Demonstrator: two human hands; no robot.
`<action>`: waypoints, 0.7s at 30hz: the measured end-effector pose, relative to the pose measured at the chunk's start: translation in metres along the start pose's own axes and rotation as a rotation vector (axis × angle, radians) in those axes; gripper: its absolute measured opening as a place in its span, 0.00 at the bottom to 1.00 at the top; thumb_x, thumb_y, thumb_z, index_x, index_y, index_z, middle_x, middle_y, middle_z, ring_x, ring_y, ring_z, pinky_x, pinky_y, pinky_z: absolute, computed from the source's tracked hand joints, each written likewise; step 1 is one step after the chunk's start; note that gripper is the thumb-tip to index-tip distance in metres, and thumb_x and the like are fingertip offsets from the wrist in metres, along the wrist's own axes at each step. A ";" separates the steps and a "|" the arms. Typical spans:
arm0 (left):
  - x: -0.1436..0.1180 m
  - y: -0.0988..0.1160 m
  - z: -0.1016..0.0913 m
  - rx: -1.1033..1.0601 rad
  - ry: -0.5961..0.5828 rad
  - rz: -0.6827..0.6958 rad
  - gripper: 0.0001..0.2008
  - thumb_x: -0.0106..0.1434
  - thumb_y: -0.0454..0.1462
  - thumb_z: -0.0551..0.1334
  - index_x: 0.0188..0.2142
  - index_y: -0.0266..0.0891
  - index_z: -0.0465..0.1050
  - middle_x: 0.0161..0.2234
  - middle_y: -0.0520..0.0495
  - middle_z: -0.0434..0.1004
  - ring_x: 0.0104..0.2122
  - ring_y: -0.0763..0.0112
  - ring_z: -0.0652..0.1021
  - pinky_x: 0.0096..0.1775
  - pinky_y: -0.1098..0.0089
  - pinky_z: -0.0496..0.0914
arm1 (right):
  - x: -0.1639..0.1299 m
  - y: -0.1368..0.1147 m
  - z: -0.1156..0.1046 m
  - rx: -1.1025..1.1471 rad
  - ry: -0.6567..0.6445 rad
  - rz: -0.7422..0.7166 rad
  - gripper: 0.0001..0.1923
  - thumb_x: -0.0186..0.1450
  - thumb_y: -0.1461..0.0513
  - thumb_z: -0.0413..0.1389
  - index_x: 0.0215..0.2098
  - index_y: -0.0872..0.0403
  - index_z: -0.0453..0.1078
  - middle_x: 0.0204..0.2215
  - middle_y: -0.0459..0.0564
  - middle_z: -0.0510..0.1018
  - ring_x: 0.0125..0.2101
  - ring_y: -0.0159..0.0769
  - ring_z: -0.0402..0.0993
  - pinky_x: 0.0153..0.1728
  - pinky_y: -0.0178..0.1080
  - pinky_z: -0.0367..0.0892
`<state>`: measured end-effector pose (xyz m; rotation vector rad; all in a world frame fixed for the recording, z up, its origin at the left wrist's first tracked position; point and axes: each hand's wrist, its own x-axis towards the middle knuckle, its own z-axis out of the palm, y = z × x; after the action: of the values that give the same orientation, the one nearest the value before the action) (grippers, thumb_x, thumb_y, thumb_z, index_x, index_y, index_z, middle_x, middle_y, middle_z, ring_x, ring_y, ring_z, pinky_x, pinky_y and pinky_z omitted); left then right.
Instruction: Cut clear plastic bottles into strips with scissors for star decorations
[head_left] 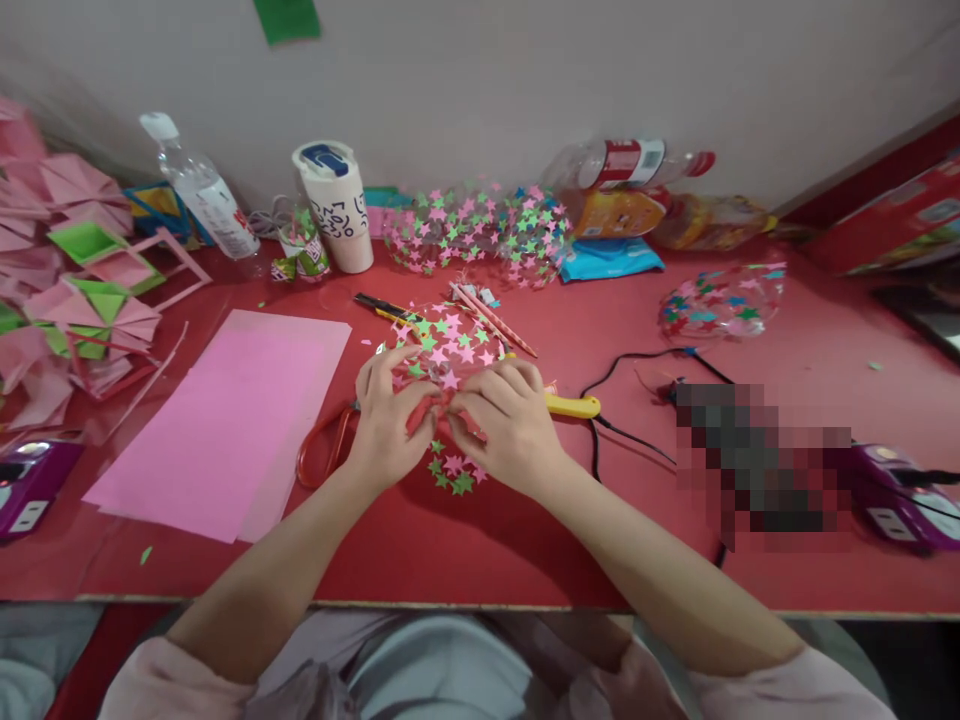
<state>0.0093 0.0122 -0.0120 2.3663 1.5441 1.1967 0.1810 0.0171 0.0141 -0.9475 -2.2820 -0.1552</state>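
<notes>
Pressing star-covered ball (448, 350), left hand (386, 420), right hand (504, 425) together.

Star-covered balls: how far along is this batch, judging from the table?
Done: two star-covered balls sit by the wall, another at right. In hand: left hand and right hand press a partly covered ball. Left: loose paper stars and a pink paper sheet remain unused.
</notes>
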 end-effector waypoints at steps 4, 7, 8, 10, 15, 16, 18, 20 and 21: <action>0.001 0.002 -0.003 -0.034 -0.020 -0.023 0.05 0.58 0.33 0.62 0.35 0.43 0.73 0.56 0.44 0.64 0.56 0.57 0.66 0.57 0.52 0.61 | -0.004 0.001 0.003 -0.097 0.037 -0.103 0.07 0.64 0.66 0.52 0.31 0.50 0.71 0.29 0.46 0.74 0.34 0.36 0.62 0.45 0.45 0.57; 0.001 0.002 -0.003 -0.043 -0.017 -0.029 0.05 0.57 0.32 0.62 0.34 0.43 0.73 0.55 0.44 0.65 0.56 0.57 0.66 0.57 0.52 0.61 | -0.004 0.002 0.004 -0.117 0.059 -0.120 0.07 0.65 0.66 0.53 0.31 0.50 0.71 0.29 0.45 0.73 0.34 0.36 0.61 0.46 0.44 0.57; 0.001 0.002 -0.003 -0.047 -0.014 -0.028 0.06 0.57 0.32 0.62 0.35 0.42 0.73 0.55 0.44 0.65 0.56 0.57 0.66 0.57 0.52 0.61 | -0.004 0.002 0.004 -0.111 0.060 -0.113 0.07 0.65 0.66 0.53 0.31 0.50 0.71 0.29 0.45 0.73 0.34 0.36 0.61 0.46 0.44 0.58; 0.001 0.002 -0.003 -0.057 -0.004 -0.035 0.08 0.56 0.31 0.62 0.36 0.42 0.72 0.55 0.44 0.66 0.56 0.57 0.67 0.57 0.52 0.61 | -0.005 0.002 0.005 -0.090 0.052 -0.092 0.07 0.64 0.66 0.53 0.31 0.49 0.71 0.29 0.45 0.73 0.34 0.36 0.61 0.46 0.45 0.57; 0.000 0.003 -0.003 -0.047 0.004 -0.072 0.07 0.56 0.31 0.62 0.35 0.43 0.70 0.54 0.45 0.66 0.55 0.58 0.67 0.56 0.52 0.62 | -0.005 0.001 0.007 -0.024 0.062 -0.029 0.07 0.63 0.66 0.56 0.32 0.47 0.73 0.30 0.46 0.72 0.35 0.37 0.61 0.48 0.46 0.55; 0.000 0.004 -0.003 -0.046 0.005 -0.073 0.07 0.56 0.31 0.62 0.35 0.43 0.70 0.54 0.45 0.66 0.55 0.58 0.67 0.56 0.52 0.62 | -0.004 0.001 0.007 -0.019 0.069 -0.019 0.07 0.63 0.66 0.56 0.32 0.47 0.73 0.30 0.45 0.72 0.35 0.37 0.61 0.48 0.46 0.55; 0.000 0.004 -0.003 -0.047 0.007 -0.077 0.08 0.56 0.31 0.62 0.35 0.43 0.70 0.54 0.45 0.66 0.56 0.58 0.67 0.56 0.52 0.62 | -0.004 0.001 0.009 -0.014 0.078 -0.008 0.06 0.63 0.66 0.57 0.31 0.47 0.73 0.29 0.45 0.72 0.35 0.37 0.60 0.47 0.46 0.55; 0.000 0.004 -0.004 -0.048 0.011 -0.088 0.08 0.56 0.31 0.62 0.35 0.43 0.69 0.54 0.45 0.66 0.56 0.57 0.67 0.56 0.52 0.62 | -0.003 0.000 0.010 -0.018 0.088 -0.005 0.06 0.63 0.65 0.56 0.30 0.47 0.72 0.29 0.45 0.72 0.34 0.37 0.60 0.47 0.45 0.56; 0.000 0.004 -0.003 -0.050 0.012 -0.092 0.08 0.55 0.31 0.62 0.35 0.43 0.69 0.54 0.45 0.66 0.56 0.57 0.67 0.56 0.52 0.61 | -0.003 0.000 0.010 -0.024 0.096 -0.004 0.06 0.63 0.65 0.56 0.30 0.48 0.72 0.29 0.45 0.72 0.33 0.37 0.60 0.48 0.45 0.56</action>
<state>0.0102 0.0089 -0.0077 2.2354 1.5887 1.2166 0.1770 0.0186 0.0049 -0.9280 -2.1984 -0.2253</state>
